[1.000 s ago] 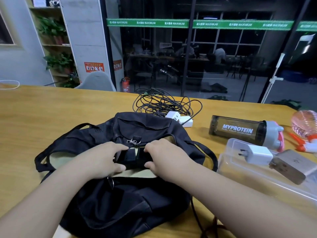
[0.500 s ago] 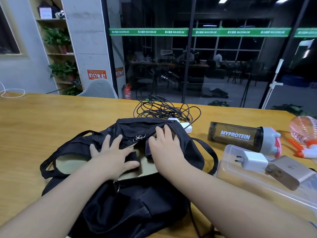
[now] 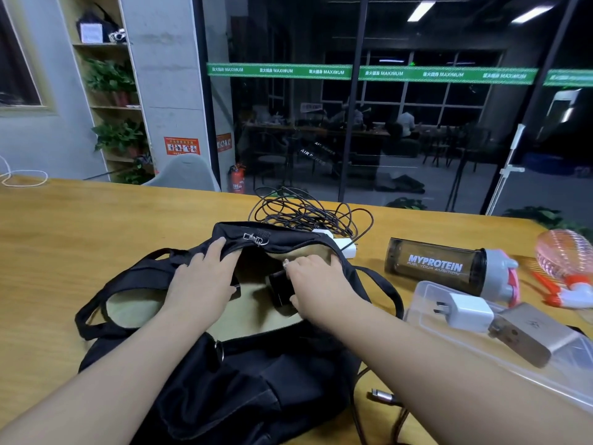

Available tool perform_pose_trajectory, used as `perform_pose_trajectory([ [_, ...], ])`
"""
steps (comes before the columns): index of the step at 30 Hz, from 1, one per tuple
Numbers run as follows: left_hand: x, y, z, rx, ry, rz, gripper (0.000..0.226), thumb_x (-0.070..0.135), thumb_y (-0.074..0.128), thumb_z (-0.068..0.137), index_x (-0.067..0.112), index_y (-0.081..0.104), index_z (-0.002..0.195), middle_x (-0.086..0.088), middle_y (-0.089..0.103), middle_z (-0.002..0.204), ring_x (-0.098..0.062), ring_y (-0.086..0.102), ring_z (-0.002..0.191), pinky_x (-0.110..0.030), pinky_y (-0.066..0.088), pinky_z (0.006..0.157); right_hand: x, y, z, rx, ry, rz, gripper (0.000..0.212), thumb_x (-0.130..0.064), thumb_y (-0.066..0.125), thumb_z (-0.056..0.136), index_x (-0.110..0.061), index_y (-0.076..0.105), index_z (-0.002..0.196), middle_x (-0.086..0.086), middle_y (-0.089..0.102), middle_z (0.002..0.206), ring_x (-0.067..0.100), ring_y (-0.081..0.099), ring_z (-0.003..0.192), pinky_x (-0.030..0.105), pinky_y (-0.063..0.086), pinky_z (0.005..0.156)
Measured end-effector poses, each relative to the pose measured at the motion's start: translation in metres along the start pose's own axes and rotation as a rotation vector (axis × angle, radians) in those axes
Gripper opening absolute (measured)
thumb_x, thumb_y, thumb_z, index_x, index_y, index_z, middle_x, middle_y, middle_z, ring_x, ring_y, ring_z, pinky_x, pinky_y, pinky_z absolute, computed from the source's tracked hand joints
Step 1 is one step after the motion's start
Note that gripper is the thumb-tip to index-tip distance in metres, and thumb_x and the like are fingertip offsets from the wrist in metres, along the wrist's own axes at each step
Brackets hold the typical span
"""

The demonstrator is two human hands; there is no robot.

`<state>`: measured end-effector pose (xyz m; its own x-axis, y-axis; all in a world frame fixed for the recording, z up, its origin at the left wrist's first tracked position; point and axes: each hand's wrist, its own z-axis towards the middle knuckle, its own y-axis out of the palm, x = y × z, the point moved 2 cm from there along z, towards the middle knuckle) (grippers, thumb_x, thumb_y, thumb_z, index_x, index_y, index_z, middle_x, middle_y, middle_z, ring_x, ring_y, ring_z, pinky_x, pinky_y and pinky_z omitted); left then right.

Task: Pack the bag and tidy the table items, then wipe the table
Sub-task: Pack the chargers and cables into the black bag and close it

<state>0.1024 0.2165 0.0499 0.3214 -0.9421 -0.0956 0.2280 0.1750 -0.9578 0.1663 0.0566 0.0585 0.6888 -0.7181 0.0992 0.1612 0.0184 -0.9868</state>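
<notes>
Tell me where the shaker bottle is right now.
The shaker bottle lies on its side on the table, right of the black bag, just behind the clear plastic box.

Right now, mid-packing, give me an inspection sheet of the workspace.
Surface: wooden table, bare at left.
Job's things: black bag open, tan lining showing; small black item inside.
Clutter: shaker bottle lying down; white charger and power bank on clear lid; pink spray bottle.
Hands: left hand lifts the flap; right hand on the black item.
Cables: dark tangle behind bag.
Surroundings: glass wall, plant shelves.
</notes>
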Motion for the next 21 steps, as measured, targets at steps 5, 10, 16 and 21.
perform_pose_trajectory([
  [5,0.002,0.008,-0.007,-0.033,0.085,-0.143,0.076,0.040,0.052,0.090,0.036,0.002,0.146,0.000,0.001,0.155,-0.026,0.040,0.123,-0.035,0.044,0.092,0.000,0.009,-0.007,-0.154,-0.145,0.068,0.058,-0.017,0.049,0.093,-0.026,0.028,0.146,-0.005,0.026,0.154,0.018,0.022,0.140,0.058,0.008,0.111],
  [10,0.003,0.012,-0.008,0.049,0.074,-0.280,0.078,0.041,0.053,0.090,0.039,-0.001,0.146,0.005,0.006,0.155,-0.026,0.044,0.120,-0.036,0.044,0.092,-0.006,0.008,0.000,-0.118,-0.193,0.121,0.049,-0.016,0.049,0.094,-0.023,0.040,0.141,0.005,0.038,0.142,0.025,0.041,0.127,0.039,0.037,0.101],
  [16,0.005,0.020,-0.013,0.095,0.088,-0.360,0.063,0.043,0.048,0.090,0.040,0.016,0.144,0.005,0.019,0.152,-0.026,0.043,0.124,-0.038,0.040,0.097,-0.032,0.010,0.010,-0.106,-0.160,0.112,0.036,-0.011,0.047,0.094,-0.006,0.048,0.130,0.017,0.054,0.115,0.033,0.055,0.105,0.035,0.044,0.079],
  [21,0.000,0.027,-0.014,0.024,0.107,-0.304,0.055,0.040,0.052,0.090,0.041,0.030,0.141,0.005,0.016,0.153,-0.025,0.036,0.130,-0.036,0.035,0.103,-0.035,0.016,0.007,-0.134,-0.143,0.099,0.037,-0.008,0.043,0.093,-0.004,0.042,0.130,0.016,0.059,0.113,0.035,0.055,0.104,0.038,0.045,0.076],
])
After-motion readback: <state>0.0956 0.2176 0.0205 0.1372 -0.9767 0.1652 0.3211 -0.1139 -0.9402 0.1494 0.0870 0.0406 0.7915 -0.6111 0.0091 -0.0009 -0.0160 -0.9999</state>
